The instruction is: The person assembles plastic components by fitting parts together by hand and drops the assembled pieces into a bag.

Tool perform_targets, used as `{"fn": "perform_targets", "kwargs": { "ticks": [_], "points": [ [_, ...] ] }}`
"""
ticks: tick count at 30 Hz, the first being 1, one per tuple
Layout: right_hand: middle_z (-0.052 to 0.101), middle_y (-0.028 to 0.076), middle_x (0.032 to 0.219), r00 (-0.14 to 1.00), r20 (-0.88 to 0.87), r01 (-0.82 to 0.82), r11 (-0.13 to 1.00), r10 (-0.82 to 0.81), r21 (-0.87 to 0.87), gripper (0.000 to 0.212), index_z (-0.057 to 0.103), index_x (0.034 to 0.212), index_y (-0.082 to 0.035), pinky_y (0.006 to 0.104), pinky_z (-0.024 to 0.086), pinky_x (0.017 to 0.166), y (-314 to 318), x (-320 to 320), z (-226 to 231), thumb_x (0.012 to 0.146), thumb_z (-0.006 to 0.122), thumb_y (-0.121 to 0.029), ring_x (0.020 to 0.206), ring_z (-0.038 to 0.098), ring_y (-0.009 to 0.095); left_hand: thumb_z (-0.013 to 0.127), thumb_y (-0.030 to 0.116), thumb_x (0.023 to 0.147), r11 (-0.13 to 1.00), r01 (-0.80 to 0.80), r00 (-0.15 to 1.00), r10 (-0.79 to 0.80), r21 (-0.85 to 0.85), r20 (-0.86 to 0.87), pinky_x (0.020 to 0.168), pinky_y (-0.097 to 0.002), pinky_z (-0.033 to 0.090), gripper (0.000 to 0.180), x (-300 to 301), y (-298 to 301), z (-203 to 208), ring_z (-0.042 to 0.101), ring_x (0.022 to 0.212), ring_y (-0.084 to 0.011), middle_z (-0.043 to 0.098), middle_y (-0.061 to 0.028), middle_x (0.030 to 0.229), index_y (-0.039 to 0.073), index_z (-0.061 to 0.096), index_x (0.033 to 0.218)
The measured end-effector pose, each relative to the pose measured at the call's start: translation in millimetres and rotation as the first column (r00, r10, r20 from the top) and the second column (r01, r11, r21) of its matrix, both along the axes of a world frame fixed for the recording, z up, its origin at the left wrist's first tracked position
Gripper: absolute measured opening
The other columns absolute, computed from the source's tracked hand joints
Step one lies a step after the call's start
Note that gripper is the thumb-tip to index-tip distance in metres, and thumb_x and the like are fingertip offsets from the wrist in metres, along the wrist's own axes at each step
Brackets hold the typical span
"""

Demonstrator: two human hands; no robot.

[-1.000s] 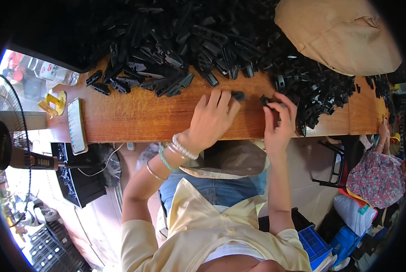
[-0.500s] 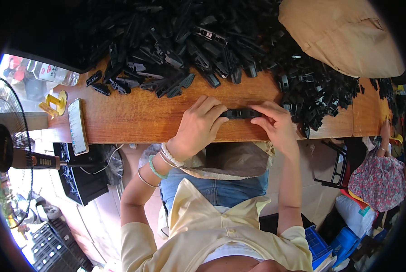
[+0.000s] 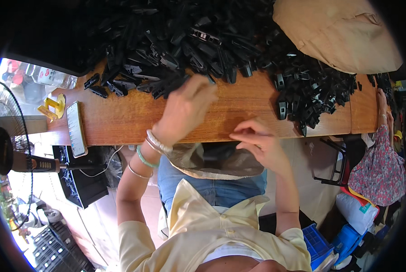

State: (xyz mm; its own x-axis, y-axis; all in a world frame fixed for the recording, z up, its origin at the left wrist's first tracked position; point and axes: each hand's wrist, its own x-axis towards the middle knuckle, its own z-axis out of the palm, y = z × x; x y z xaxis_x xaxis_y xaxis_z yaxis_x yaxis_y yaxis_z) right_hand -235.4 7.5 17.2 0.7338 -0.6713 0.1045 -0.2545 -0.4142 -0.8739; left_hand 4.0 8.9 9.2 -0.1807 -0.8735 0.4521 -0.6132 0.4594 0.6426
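Motion smears my left hand [image 3: 189, 106], at the near edge of a heap of long black plastic parts [image 3: 212, 50]. Its fingertips are not clear, so whether it touches a part cannot be told. Over the table's front edge, my right hand [image 3: 261, 143] has its thumb and fingers apart, with nothing between them. Just below and left of it, a blurred black part [image 3: 221, 152] shows at the mouth of an open greyish sack [image 3: 243, 167] on my lap. A second heap of smaller black pieces [image 3: 309, 93] lies right of the hands.
On the left of the wooden table [image 3: 121, 113] are a phone [image 3: 76, 129], a yellow stand [image 3: 53, 108] and a fan [image 3: 8, 154]. A tan cloth bundle [image 3: 338, 36] covers the back right. Another person in a floral top [image 3: 377, 167] is at the far right, near a black-framed chair [image 3: 336, 163].
Both hands held a black part between them; they have separated. My left hand has gone up to the long-part heap, my right dropped slightly toward the sack, and the part has left them.
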Motion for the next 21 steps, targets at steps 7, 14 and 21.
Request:
{"fn": "perform_targets", "kwargs": {
  "ticks": [7,14,21],
  "points": [
    [0.06,0.007,0.096,0.617,-0.063,0.576,0.504,-0.785,-0.644,0.026,0.067,0.103,-0.007,0.0384,0.042,0.077,-20.0,-32.2,-14.4,0.079,0.074,-0.011,0.091,0.056,0.026,0.062,-0.002,0.066,0.977,-0.025,0.829,0.139,-0.213,0.541,0.073,-0.0359,0.051,0.04,3.0,-16.5,10.9,0.057,0.087,-0.0264,0.054,-0.0105,0.095,0.001,0.063,0.105],
    [0.058,0.007,0.102,0.801,-0.112,0.401,0.666,-0.588,-0.628,0.036,0.064,0.114,-0.011,0.04,0.04,0.079,-15.6,-5.5,-13.5,0.079,0.073,-0.007,0.094,0.054,0.027,0.069,0.004,0.069,0.992,0.121,0.934,-0.122,0.024,0.337,0.083,-0.0406,0.046,0.035,-33.3,31.8,15.9,0.056,0.09,-0.0306,0.057,-0.0111,0.099,0.001,0.063,0.104],
    [0.057,0.007,0.101,0.819,-0.004,0.493,0.707,-0.573,-0.507,0.039,0.066,0.113,-0.007,0.0377,0.042,0.083,-10.7,-5.2,-19.4,0.077,0.072,0.002,0.09,0.053,0.025,0.077,0.008,0.07,0.998,-0.05,0.993,0.044,0.05,0.108,0.071,-0.0367,0.05,0.025,-13.7,46.5,-2.4,0.057,0.083,-0.0278,0.06,-0.0092,0.089,0.0,0.068,0.092]
  ]
}}
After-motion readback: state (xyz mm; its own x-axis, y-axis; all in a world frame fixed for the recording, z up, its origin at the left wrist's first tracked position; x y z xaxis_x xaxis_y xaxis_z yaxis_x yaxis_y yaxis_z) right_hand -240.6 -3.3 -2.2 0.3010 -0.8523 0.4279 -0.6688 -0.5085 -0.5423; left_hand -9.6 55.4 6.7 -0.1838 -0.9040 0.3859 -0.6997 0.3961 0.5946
